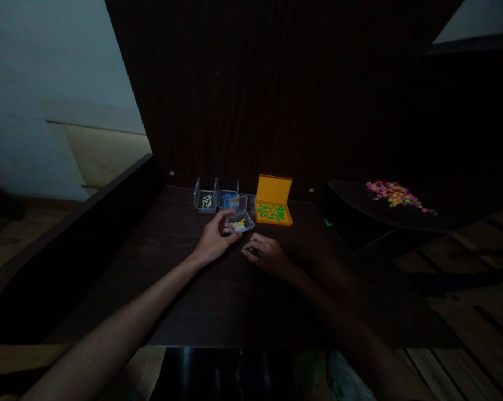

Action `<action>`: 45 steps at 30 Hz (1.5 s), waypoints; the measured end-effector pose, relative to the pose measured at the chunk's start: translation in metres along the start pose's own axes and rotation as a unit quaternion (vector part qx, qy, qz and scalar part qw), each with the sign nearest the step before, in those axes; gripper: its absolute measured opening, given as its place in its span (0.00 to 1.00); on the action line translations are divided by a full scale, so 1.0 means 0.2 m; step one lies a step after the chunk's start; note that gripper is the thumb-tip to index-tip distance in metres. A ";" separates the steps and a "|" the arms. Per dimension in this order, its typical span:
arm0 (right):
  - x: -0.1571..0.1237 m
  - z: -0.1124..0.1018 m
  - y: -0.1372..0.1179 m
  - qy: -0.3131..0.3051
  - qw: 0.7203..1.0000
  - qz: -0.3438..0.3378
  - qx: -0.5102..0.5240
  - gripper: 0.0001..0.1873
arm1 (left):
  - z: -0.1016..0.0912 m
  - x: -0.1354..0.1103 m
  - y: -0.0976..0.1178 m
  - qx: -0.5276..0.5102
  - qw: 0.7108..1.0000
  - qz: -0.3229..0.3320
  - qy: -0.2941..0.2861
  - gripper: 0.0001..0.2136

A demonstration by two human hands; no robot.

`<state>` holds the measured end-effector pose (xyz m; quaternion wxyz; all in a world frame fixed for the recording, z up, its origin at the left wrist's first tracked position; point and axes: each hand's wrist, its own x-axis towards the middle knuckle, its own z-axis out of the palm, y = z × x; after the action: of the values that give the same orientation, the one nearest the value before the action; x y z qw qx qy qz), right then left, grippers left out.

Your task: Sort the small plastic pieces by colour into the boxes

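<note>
My left hand [217,236] is closed round a small clear plastic box [248,224] with its lid up, tilted over the dark tabletop. Yellow pieces [238,224] and a whitish patch show inside the box. Just right of it, my right hand [267,255] pinches a tiny yellow piece [243,251] between thumb and fingertip, close to the table. Behind the held box, an orange box [274,189] stands with its lid raised, green pieces [272,212] scattered in its base.
Clear boxes stand at the back, one with pale pieces [207,201], another with blue pieces [227,198]. Colourful small pieces [395,195] lie heaped on a dark side surface at right. A dark side panel [76,239] edges the table on the left.
</note>
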<state>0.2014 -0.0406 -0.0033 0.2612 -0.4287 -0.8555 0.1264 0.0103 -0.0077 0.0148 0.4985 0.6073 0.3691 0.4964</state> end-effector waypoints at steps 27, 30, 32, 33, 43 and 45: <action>0.00 -0.22 0.07 -0.017 0.996 0.024 -0.079 0.04 | 0.13 -0.12 -0.01 0.069 0.990 0.005 -0.120 0.24; 0.00 -0.24 0.06 -0.033 0.996 0.032 -0.082 0.04 | 0.13 -0.13 -0.02 0.070 0.990 0.007 -0.124 0.25; 0.00 -0.25 0.06 -0.035 0.996 0.034 -0.071 0.05 | 0.13 -0.12 -0.03 0.063 0.990 0.004 -0.126 0.26; 0.00 -0.26 0.06 -0.035 0.997 0.030 -0.065 0.05 | 0.13 -0.12 -0.03 0.060 0.990 0.002 -0.125 0.26; 0.00 -0.28 0.04 -0.030 0.995 0.056 -0.072 0.06 | 0.14 -0.12 -0.01 0.038 0.992 -0.011 -0.121 0.26; 0.00 -0.28 0.04 -0.033 0.995 0.062 -0.068 0.06 | 0.14 -0.12 0.00 0.036 0.992 -0.014 -0.123 0.26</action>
<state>0.2375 -0.0373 0.0393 0.1947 -0.4935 -0.8419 0.0984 0.0314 -0.0374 0.0078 0.5248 0.6760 0.3315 0.3970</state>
